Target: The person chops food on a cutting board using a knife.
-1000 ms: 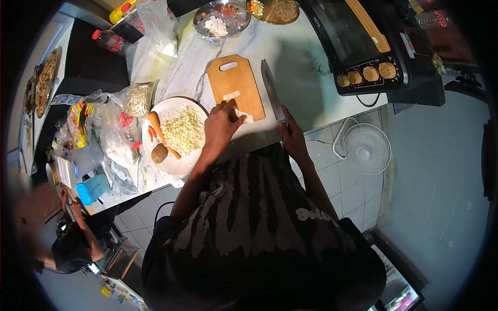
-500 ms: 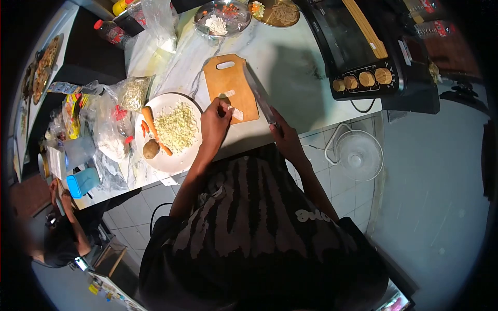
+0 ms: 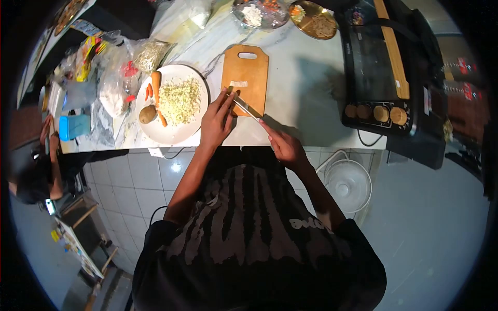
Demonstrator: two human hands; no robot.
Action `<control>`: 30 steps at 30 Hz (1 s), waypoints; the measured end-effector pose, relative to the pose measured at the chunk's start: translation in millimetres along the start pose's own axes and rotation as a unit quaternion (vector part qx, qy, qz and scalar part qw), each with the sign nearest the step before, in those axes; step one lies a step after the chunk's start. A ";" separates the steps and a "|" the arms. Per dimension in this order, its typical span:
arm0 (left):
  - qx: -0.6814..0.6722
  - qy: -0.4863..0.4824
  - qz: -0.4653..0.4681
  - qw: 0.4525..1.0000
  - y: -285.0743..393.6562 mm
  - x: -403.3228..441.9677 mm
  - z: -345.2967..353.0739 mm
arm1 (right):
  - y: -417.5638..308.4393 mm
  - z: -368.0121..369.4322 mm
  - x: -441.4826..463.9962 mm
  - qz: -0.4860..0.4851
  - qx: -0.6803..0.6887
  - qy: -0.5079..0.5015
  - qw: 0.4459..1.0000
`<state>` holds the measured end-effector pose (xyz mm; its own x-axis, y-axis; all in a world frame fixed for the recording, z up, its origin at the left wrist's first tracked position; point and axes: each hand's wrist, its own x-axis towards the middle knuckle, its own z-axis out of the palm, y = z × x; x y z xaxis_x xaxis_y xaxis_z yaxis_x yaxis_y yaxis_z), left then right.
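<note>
My right hand (image 3: pixel 284 146) is closed round the handle of a knife (image 3: pixel 248 107), whose blade slants across the lower part of a wooden cutting board (image 3: pixel 245 65). The fingers of my left hand (image 3: pixel 217 120) press together at the board's lower left edge, by the blade's tip. What they hold is hidden under them. Small pale slices (image 3: pixel 239 84) lie on the board just beyond the fingertips. Left of my left hand stands a large white plate (image 3: pixel 179 136) with chopped pale green vegetable (image 3: pixel 179 101), a carrot (image 3: pixel 156 85), small orange-red pieces and a brown potato (image 3: pixel 148 114).
Metal plates (image 3: pixel 315 33) with cut food stand at the back. A black toaster oven (image 3: pixel 378 67) is on the right. Plastic bags (image 3: pixel 116 78) and a blue container (image 3: pixel 74 127) are at left, where another person's hands (image 3: pixel 49 136) show. A white fan (image 3: pixel 348 185) stands below.
The knife has swung from beside the board's right edge to across its lower part. My left fingers have moved to the blade's tip, and the white piece they pinched is now hidden. The view has shifted.
</note>
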<state>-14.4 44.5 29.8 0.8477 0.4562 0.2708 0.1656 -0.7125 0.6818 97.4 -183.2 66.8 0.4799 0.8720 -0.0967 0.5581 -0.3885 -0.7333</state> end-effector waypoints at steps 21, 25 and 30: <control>0.129 0.018 -0.007 0.991 1.5 0.5 24.4 | 30.6 3.1 17.9 -0.018 0.006 -0.041 0.999; 0.153 0.019 -0.017 0.988 2.4 -1.1 26.1 | 34.3 3.0 18.6 -0.022 -0.010 -0.044 0.999; 0.164 0.021 -0.023 0.986 2.7 -2.7 29.0 | 38.0 7.0 19.1 -0.049 -0.039 -0.007 0.998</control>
<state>-1.7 25.8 11.2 0.8146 0.5089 0.2783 0.3629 -0.8214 0.4400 123.0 -179.2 32.4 0.4108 0.9109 -0.0372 0.6528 -0.3224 -0.6855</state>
